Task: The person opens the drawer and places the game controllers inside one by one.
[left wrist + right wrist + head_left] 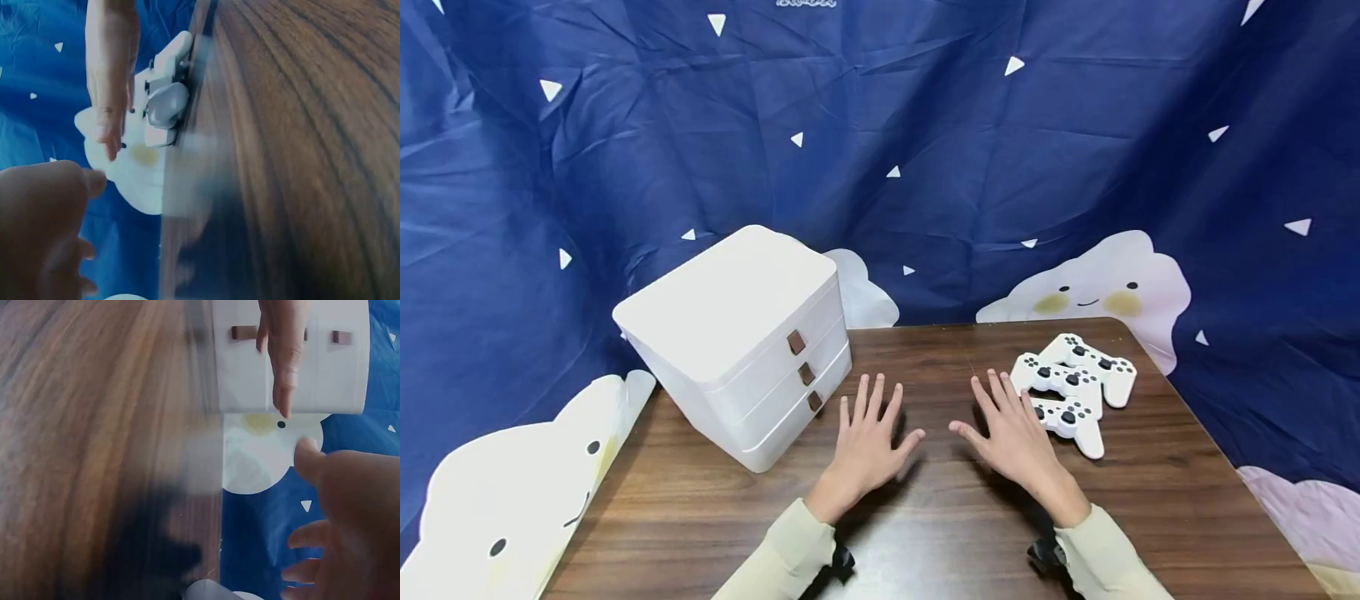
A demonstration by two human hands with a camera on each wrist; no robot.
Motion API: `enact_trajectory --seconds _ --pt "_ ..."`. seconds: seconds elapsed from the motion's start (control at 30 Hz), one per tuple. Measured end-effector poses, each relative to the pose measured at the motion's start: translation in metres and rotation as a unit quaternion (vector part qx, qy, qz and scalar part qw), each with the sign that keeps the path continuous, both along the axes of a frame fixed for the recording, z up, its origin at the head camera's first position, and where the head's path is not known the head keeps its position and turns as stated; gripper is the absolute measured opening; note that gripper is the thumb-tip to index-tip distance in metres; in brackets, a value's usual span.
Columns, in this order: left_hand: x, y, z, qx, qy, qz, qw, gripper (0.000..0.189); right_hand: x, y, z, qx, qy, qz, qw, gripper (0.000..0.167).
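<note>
Over the middle of the wooden table, my left hand (867, 450) hovers palm down with its fingers spread and nothing in it. To its left stands a white box of three stacked drawers (737, 308), each front bearing a brown pull tab (796, 342). My right hand (1018, 446) is likewise spread flat above the table, holding nothing. Just beyond its fingers, several white game controllers (1086, 417) lie in an overlapping pile. In the left wrist view the controllers (167, 103) show behind the right hand; the right wrist view shows the drawer box (331, 375) behind the left hand.
The brown wooden table (955, 533) ends at a back edge against a dark blue cloth (925, 108) printed with white triangles and smiling clouds. Black wrist straps (842, 562) sit under both light sleeves (782, 550).
</note>
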State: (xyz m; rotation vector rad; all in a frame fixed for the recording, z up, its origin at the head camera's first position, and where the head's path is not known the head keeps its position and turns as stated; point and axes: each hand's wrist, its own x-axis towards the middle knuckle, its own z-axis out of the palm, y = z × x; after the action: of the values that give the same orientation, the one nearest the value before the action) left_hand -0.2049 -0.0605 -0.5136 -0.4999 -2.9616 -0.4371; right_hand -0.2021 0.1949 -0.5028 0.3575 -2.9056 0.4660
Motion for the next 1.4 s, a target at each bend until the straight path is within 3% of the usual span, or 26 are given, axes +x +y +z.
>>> enact_trajectory --seconds 0.13,0.37,0.6,0.73,1.03,1.2,1.4 --pt "-0.003 -0.007 0.010 0.023 0.016 -0.032 0.9991 0.069 -0.005 -0.004 0.009 -0.061 0.001 -0.008 0.9981 0.076" --pt "-0.002 -0.028 0.030 0.053 0.069 -0.048 0.9951 0.051 -0.008 -0.015 0.023 -0.107 -0.011 -0.004 0.9942 0.039" --pt "-0.003 -0.056 0.065 0.002 0.026 -0.143 0.9893 0.055 -0.016 -0.032 0.033 -0.139 -0.010 0.037 0.9896 0.018" --pt "-0.001 -0.071 0.081 -0.013 0.021 -0.167 0.9856 0.058 -0.021 -0.047 0.042 -0.159 -0.016 0.072 0.9845 0.014" --pt "-0.001 -0.097 0.122 -0.018 0.061 -0.179 0.9817 0.060 -0.039 -0.091 0.069 -0.257 -0.090 0.147 0.9508 0.013" --pt "-0.002 -0.104 0.139 -0.042 0.061 -0.175 0.9818 0.061 -0.052 -0.106 0.074 -0.279 -0.112 0.171 0.9382 0.014" --pt "-0.002 -0.115 0.156 -0.023 0.047 -0.154 0.9867 0.063 -0.060 -0.117 0.079 -0.326 -0.173 0.178 0.9120 0.016"
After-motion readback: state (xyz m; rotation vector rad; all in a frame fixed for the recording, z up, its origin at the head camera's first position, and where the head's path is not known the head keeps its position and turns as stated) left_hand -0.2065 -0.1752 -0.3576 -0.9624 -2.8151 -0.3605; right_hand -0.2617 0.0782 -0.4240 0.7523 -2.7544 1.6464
